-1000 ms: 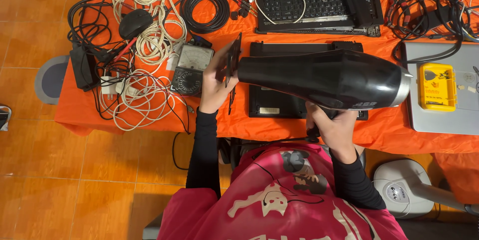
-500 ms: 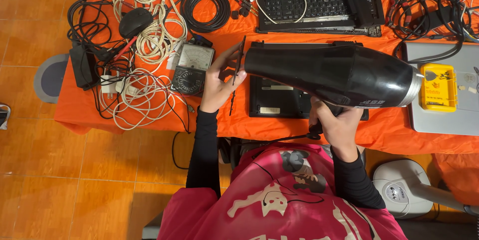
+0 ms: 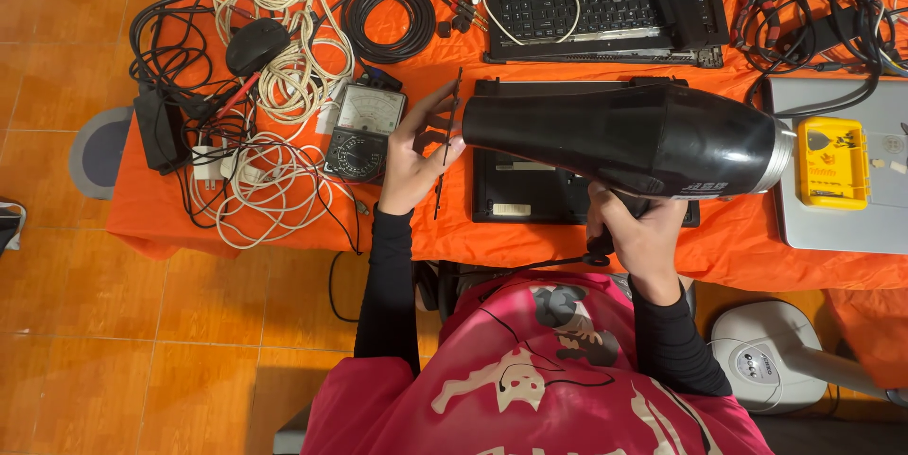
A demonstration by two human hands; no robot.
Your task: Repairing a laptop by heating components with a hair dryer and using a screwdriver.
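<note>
Black plastic formed the body of the hair dryer [image 3: 629, 138], which lay level across the middle of the frame, nozzle toward the left and silver rear ring toward the right. Your right hand [image 3: 641, 233], at centre right, was closed around its handle from below, fingers wrapped tight. Your left hand [image 3: 413, 157], at centre left, met the nozzle mouth: thumb and fingertips pinched a thin flat black nozzle piece [image 3: 447, 143], seen edge-on and standing nearly upright against the dryer's front opening.

Beneath both hands stretched an orange tablecloth [image 3: 284, 233] covering the table. Directly under the dryer lay a black laptop base [image 3: 530, 195], partly hidden by the barrel. Just left of your left hand sat an analogue multimeter [image 3: 363, 131] with a pale dial face. Farther left, white cables [image 3: 274, 39] lay in loose coils, mixed with black leads, a black computer mouse [image 3: 257, 44] and a black power adapter [image 3: 156, 129]. A coiled black cable [image 3: 383, 20] occupied the upper centre-left. At the top centre an opened laptop [image 3: 605, 1] showed its keyboard, with a white lead draped over it. At the right edge a silver laptop [image 3: 832, 209] carried a small yellow box [image 3: 832, 162]. Your pink shirt [image 3: 539, 370] filled the lower centre of the frame.
</note>
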